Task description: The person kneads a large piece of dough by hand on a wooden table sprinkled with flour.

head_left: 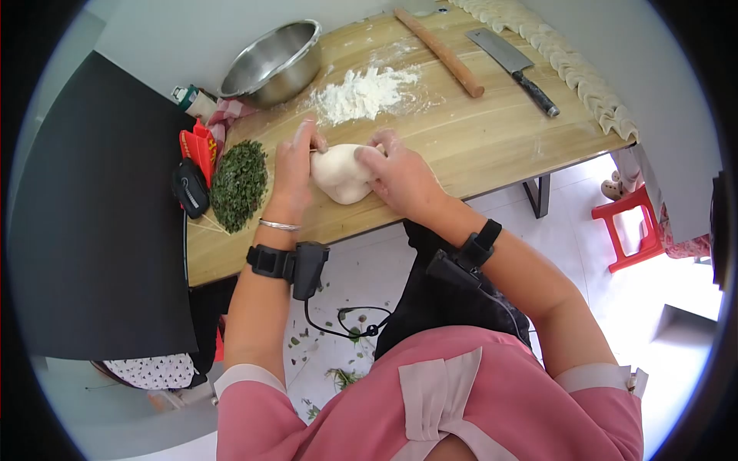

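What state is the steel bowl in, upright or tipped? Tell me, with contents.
Tipped. The steel bowl leans on its side at the board's far corner, its mouth angled toward the camera. The inside that shows looks bare; the lowest part is hidden.

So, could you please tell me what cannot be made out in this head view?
- Dough: its sides are covered by the left hand and right hand.
- Metal bowl: its contents are hidden by its rim.
- Row of dumplings: its far end is cut off by the top edge.

Both hands (296, 165) (400, 175) clasp dough lump (340, 173) on wooden table (492, 142).
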The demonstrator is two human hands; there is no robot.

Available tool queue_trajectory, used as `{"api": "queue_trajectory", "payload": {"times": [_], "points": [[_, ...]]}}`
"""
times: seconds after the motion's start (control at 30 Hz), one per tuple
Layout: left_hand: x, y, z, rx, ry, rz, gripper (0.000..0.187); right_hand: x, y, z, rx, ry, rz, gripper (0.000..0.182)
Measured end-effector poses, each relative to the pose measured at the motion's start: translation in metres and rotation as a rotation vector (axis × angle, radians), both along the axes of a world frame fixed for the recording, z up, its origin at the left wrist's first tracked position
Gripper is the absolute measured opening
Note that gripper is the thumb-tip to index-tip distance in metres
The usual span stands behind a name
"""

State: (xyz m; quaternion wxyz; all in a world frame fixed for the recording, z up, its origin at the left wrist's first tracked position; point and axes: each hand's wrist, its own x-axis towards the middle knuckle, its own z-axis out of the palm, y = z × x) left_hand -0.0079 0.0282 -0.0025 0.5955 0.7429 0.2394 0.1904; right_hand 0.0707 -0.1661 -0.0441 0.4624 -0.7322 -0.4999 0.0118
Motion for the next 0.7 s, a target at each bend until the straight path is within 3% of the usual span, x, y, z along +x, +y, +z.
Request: {"api": "queue_trajectory", "payload": {"times": [0.03,0.07,0.1,0.13,0.2,0.27,0.43,0.53,0.7], "points": [[-0.004,-0.008,0.007,-0.004,0.004,0.008,0.029,-0.008,-0.001,0.01,-0.006,0.255,-0.008,0.047],[-0.007,-0.019,0.012,0.27,0.118,-0.001,0.026,-0.015,-0.001,0.014,-0.013,0.508,-0.017,0.045],[-0.008,-0.029,0.012,0.546,0.231,-0.012,0.023,-0.019,-0.002,0.011,-0.016,0.509,-0.01,0.045],[-0.01,-0.044,-0.004,0.884,0.039,0.118,0.019,-0.02,-0.003,0.006,-0.009,0.436,0.006,0.045],[-0.022,-0.062,-0.018,0.964,0.004,0.128,0.018,-0.018,-0.01,-0.002,0.0,0.37,0.017,0.045],[-0.024,-0.064,-0.029,1.089,-0.031,0.135,0.019,-0.011,-0.024,-0.004,0.014,-0.238,0.162,0.051],[0.014,-0.036,-0.042,1.0,0.077,0.205,0.027,0.018,-0.011,-0.003,0.007,-0.141,0.164,0.063],[0.044,-0.011,-0.045,0.953,0.174,0.226,0.035,0.032,-0.004,0.003,-0.05,0.319,0.214,0.064],[0.071,0.012,-0.033,0.85,0.36,0.228,0.046,0.041,0.008,-0.002,0.008,0.458,0.161,0.063]]}}
